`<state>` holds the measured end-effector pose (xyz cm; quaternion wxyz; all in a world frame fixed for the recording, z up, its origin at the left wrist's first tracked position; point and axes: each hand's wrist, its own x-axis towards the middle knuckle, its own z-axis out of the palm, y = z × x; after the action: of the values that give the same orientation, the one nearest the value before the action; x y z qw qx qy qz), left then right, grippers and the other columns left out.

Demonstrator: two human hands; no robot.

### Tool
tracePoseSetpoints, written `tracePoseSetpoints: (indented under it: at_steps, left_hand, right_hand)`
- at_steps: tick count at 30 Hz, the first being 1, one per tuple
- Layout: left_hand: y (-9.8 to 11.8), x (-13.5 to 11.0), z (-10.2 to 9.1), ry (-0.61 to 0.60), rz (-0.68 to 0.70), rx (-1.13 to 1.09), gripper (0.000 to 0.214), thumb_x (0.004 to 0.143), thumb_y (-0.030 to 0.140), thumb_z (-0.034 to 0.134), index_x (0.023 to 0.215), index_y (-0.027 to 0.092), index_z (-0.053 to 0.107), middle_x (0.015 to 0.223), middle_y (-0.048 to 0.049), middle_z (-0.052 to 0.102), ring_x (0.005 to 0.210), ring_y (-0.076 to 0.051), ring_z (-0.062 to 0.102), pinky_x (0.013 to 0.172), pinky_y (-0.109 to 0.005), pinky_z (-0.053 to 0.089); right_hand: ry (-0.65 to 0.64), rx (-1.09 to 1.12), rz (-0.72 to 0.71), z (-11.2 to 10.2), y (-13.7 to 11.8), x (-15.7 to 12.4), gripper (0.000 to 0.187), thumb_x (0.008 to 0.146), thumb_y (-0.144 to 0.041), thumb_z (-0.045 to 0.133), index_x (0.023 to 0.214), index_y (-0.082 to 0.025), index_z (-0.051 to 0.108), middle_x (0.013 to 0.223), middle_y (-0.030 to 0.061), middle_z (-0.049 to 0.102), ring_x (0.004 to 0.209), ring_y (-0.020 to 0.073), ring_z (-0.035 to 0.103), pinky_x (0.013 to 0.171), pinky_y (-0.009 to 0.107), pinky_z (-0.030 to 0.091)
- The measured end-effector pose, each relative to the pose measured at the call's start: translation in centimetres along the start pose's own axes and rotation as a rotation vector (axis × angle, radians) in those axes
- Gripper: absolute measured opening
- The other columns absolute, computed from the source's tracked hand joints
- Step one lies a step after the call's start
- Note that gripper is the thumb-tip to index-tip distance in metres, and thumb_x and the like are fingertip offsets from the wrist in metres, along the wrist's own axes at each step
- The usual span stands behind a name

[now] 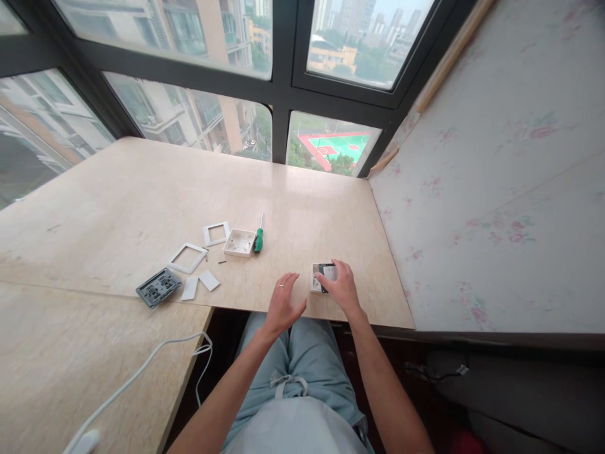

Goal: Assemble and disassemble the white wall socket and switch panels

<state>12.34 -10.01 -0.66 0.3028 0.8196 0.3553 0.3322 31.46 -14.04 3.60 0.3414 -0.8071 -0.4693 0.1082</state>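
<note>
My right hand (341, 289) rests on the wooden tabletop (293, 208) near its front edge, fingers curled over a dark switch module (327, 273) that sits on a white box. My left hand (282, 305) hovers just left of it, fingers stretched out and empty, a ring on one finger. Further left lie a white mounting box (239, 243), a green-handled screwdriver (258, 237), two white frames (188, 257) (216, 233), two small white rocker plates (208, 280) and a grey switch module (158, 287).
A white cable (142, 369) runs over the lower left table section. Dark-framed windows stand behind the table. A floral-papered wall (496, 189) closes the right side. My legs are under the front edge.
</note>
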Motion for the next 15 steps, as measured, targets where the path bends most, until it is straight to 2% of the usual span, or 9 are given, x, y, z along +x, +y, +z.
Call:
tracePoseSetpoints:
  at_steps: [3,6,10,15]
  left_hand:
    - [1.3,1.9,0.6,-0.096,0.099,-0.067,0.081,0.079,0.031,0.07,0.147,0.018,0.03,0.146,-0.0174,0.046,0.14,-0.033,0.039,0.115,-0.056,0.035]
    - [1.7,4.1,1.4,-0.174,0.138,-0.106,0.09,0.076,0.036,0.075,0.149,0.02,0.026,0.149,-0.0183,0.043,0.142,-0.035,0.036,0.115,-0.058,0.034]
    - [1.3,6.0,2.0,-0.211,0.148,-0.14,0.084,0.075,0.033,0.075,0.146,0.019,0.033,0.146,-0.0183,0.047,0.138,-0.034,0.042,0.114,-0.057,0.036]
    - [0.9,6.8,1.6,-0.275,0.196,-0.11,0.075,0.075,0.029,0.072,0.142,0.019,0.04,0.141,-0.0156,0.054,0.13,-0.031,0.052,0.11,-0.051,0.043]
  right_hand:
    - [0.01,-0.057,0.004,0.5,-0.2,0.1,0.059,0.076,-0.046,0.068,0.125,-0.014,0.059,0.126,0.0206,0.057,0.12,0.0361,0.051,0.102,0.054,0.043]
    - [0.029,-0.082,0.018,0.9,-0.6,0.2,0.057,0.078,-0.046,0.067,0.126,-0.016,0.059,0.126,0.02,0.057,0.118,0.0368,0.051,0.099,0.055,0.043]
    - [-0.011,-0.132,0.044,1.2,-1.0,0.2,0.057,0.079,-0.044,0.067,0.128,-0.016,0.058,0.127,0.0205,0.056,0.119,0.0375,0.051,0.098,0.054,0.043]
    - [-0.014,-0.152,0.011,1.3,-1.0,-0.1,0.056,0.079,-0.042,0.069,0.129,-0.018,0.057,0.131,0.0197,0.053,0.121,0.038,0.05,0.1,0.056,0.042]
